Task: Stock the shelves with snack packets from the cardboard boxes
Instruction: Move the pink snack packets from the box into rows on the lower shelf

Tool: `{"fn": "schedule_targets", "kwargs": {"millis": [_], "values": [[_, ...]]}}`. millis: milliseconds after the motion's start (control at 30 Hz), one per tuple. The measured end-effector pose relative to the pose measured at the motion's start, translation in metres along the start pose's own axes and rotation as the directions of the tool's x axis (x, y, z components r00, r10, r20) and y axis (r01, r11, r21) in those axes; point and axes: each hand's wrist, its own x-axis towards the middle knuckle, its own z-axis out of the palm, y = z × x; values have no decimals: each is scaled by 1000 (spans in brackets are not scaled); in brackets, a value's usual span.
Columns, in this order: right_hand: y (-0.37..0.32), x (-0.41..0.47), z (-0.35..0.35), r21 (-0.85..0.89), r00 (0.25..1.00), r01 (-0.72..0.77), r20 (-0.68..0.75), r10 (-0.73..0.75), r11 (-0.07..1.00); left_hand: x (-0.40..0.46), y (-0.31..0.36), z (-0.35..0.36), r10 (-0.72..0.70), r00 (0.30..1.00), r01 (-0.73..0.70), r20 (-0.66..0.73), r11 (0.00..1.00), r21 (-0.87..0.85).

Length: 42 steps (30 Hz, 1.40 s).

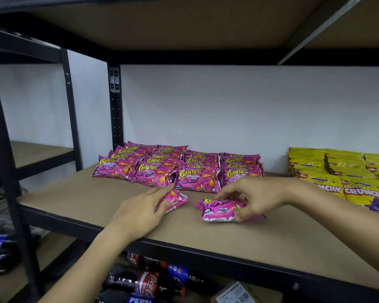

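- The step in hand looks like placing: two loose pink packets lie on the shelf board (260, 235), in front of the pink rows (175, 167) already stocked at the back.
- The left hand (138, 212) lies flat over the smaller packet (176, 200), just in front of the pink rows; its fingers (160, 193) are nearly straight, pressing or sliding the packet rather than gripping it.
- The right hand (253, 196) grips the larger packet (220, 209), a little further in front of the pink rows, fingers curled over its top and thumb low at its near edge.
- Next, each packet probably needs pushing back and squaring against the front row, label facing up like the others.
- Yellow packets (346, 173) stand to the right of the pink rows, well apart from them.
- No cardboard box is clearly visible; only a labelled corner (234, 294) shows below, beside the soda bottles (147, 283).
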Motion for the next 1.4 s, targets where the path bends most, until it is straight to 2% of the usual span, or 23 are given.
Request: {"fn": "schedule_targets", "kwargs": {"millis": [167,233,300,367,433,500,633,767,900,1033,1233,1333,1400], "values": [[6,0,9,61,993,30,-117,-22,998,-2,2,-2,-3,1000,3,10,1000,5],[9,-2,7,49,986,35,-162,-27,998,-3,3,-3,-2,1000,2,12,1000,9],[15,-4,5,-4,963,35,-267,-35,999,-3,3,-3,-2,1000,2,16,1000,9],[25,-5,5,-139,905,3,-422,-62,990,-3,3,-3,-2,1000,2,17,1000,8],[36,-6,8,-276,820,-92,-566,-84,957,-3,2,-2,-3,1000,3,17,1000,2],[47,-6,17,-355,765,-192,-638,-87,915,-3,2,-2,-3,1000,3,15,1000,-2],[71,-1,32,-438,743,-318,-666,-66,841,-3,2,-2,-13,1000,13,23,1000,4],[80,4,39,-458,757,-347,-652,-45,818,-3,3,-2,-9,1000,9,12,1000,-1],[76,1,42,-448,768,-319,-639,-50,835,-4,3,-3,-15,1000,15,21,1000,-2],[72,1,43,-352,764,-269,-645,-24,897,-4,3,-3,-14,1000,14,15,1000,-12],[72,4,38,-247,834,-188,-551,22,951,-3,1,-1,-15,1000,15,8,1000,-18],[71,6,37,-248,813,-168,-582,-7,954,-3,1,-1,-14,1000,14,9,1000,-26],[70,8,39,-337,759,-197,-647,-74,920,-3,2,-1,-12,1000,12,7,1000,-18]]}}
